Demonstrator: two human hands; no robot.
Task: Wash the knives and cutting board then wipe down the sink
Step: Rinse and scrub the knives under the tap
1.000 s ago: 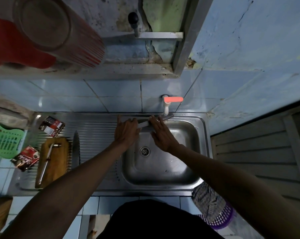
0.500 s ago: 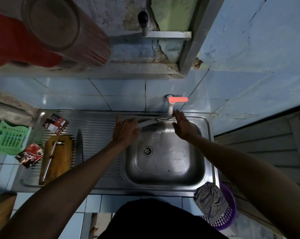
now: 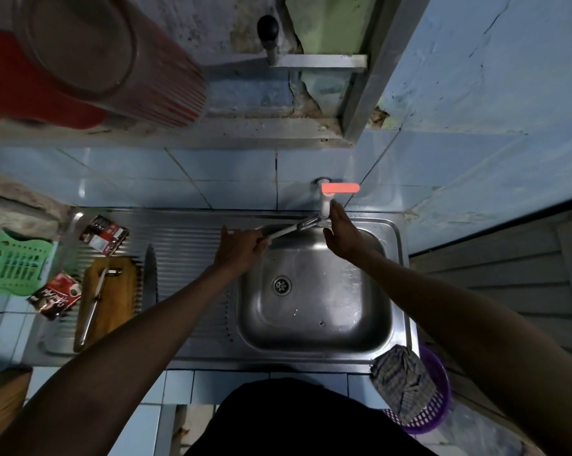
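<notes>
Left hand (image 3: pixel 238 248) grips a knife (image 3: pixel 286 230) held out under the tap (image 3: pixel 325 200), right hand (image 3: pixel 343 235) open, fingertips by the spout. Looks like the rinsing step, so next is probably working the orange handle (image 3: pixel 340 188). Cutting board (image 3: pixel 108 297) and two more knives wait on the drainer beside the sink (image 3: pixel 399 291).

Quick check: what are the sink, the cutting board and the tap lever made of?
Sink: looks like brushed stainless steel, grey with soft glare and a ribbed drainer. Cutting board: apparently wood, warm brown, matte. Tap lever: probably plastic, flat opaque orange-pink.
</notes>
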